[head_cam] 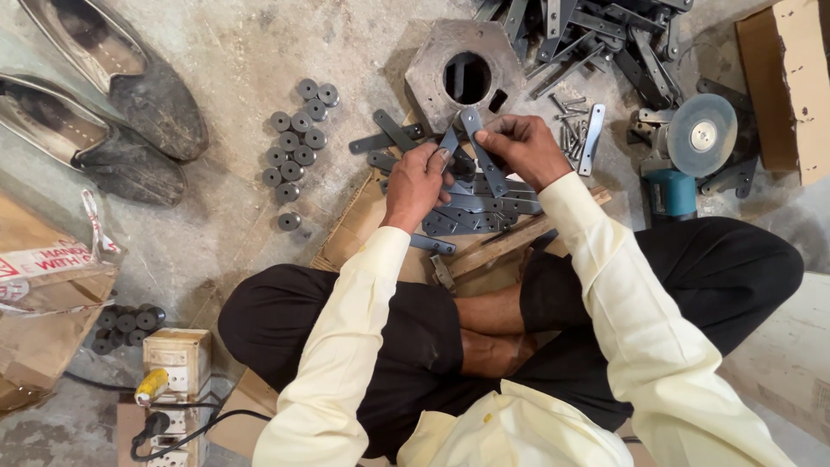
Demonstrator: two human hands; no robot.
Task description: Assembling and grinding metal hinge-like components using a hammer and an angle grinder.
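- Rough concrete floor point(225, 52) carries everything, and a person in a cream shirt and black trousers sits cross-legged on it.
- At the middle, the right hand point(521, 149) pinches a flat grey metal strip point(482, 149) near its upper end, its grip clenched on the strip, which slants down to the right.
- Just beside it, the left hand point(418, 180) is curled on a second strip point(449, 143) that leans toward the first, grasping it with the fingertips.
- Under both hands lies a stack of like strips point(480, 212) on cardboard point(359, 225).
- Above them sits a hexagonal metal block point(428, 65) with a round hole.
- Left of the hands, small grey discs point(294, 143) lie in rows, and two worn shoes point(104, 95) beyond.
- On the right rests an angle grinder point(692, 143).
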